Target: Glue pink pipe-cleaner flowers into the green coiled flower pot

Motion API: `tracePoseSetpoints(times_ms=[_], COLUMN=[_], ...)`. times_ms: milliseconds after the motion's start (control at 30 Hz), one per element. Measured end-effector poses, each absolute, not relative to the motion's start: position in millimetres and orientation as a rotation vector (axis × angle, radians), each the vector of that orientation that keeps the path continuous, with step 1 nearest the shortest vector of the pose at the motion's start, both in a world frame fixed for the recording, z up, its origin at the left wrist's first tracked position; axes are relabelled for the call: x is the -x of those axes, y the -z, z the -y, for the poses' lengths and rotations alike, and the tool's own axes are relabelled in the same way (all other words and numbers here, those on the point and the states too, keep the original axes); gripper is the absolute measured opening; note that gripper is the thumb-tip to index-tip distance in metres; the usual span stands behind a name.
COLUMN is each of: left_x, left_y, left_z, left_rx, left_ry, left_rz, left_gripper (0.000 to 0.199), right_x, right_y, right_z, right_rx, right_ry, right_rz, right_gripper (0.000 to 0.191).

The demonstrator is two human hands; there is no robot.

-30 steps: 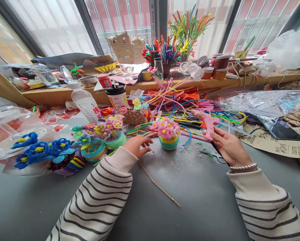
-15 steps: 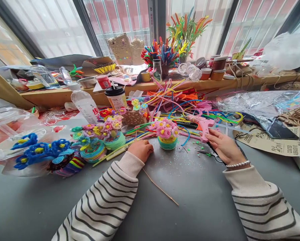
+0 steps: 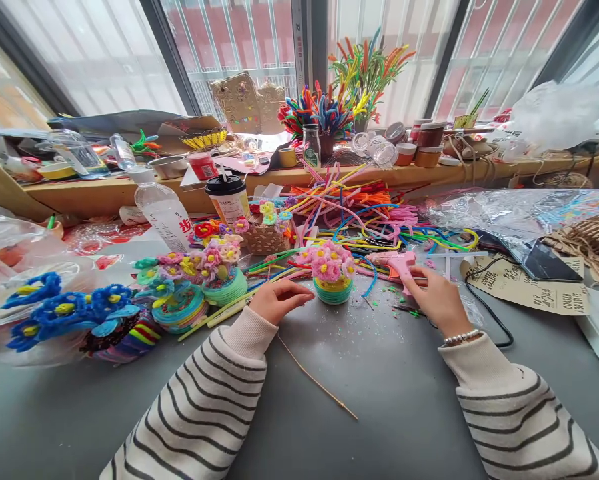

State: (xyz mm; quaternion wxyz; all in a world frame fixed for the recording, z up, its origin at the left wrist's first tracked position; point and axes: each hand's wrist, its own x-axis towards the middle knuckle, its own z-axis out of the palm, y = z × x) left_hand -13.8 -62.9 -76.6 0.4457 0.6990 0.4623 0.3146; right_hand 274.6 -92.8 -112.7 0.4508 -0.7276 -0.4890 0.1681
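Note:
My right hand (image 3: 440, 300) has its fingers on the handle of a pink hot glue gun (image 3: 399, 264), whose nozzle points left over the table. A clear glue stick sticks out of its back. My left hand (image 3: 282, 300) is empty, with fingers stretched toward a small pot of pink fuzzy flowers (image 3: 332, 275) wrapped in yellow and turquoise. The fingertips are just short of the pot. Below the left wrist lies a thin brown stick (image 3: 319, 380). Scissors (image 3: 407, 309) lie partly hidden beside the right hand, among green scraps.
Pots of fuzzy flowers (image 3: 179, 307) stand on the left, blue flowers (image 3: 62, 310) nearest. Behind are a water bottle (image 3: 162, 210), a lidded cup (image 3: 228, 200) and a heap of pipe cleaners (image 3: 349, 200). Cardboard tags (image 3: 529, 287), a black cable (image 3: 499, 327) and a phone (image 3: 549, 257) lie right.
My left hand has unfolded from a loose curl, its fingers now stretching toward the flower pot. The glue gun and right hand have shifted slightly, and the black cable now lies clear of the wrist.

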Motion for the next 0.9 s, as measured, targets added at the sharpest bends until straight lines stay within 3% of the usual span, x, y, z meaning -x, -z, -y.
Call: tracePoseSetpoints(times_ms=[100,233,367,567,900], left_x=[11.1,6.7,3.2,1.7,2.6], left_y=[75.0,76.9,79.6,81.7,87.6], left_z=[64.9,67.3,69.8,70.9,69.7], left_rx=[-1.18,-0.801,-0.704,-0.671,-0.69], left_ry=[-0.778,-0.734,-0.692,-0.686,-0.661], left_rz=[-1.017,-0.903,-0.868,-0.882,-0.832], left_gripper=[0.026,0.032,0.023,0.005,0.015], right_x=[-275.4,-254.9,-205.2,-155.1,-152.0], right_y=[109.9,97.8,83.7,81.1,86.0], right_z=[97.5,110.0,125.8,125.2,121.6], right_rx=[1.851,1.529,1.191,1.022,0.99], right_ry=[0.079,0.532,0.494,0.447,0.529], right_rz=[1.468,1.564,1.65,1.76,1.835], right_gripper=[0.02,0.019,0.011,0.018,0.021])
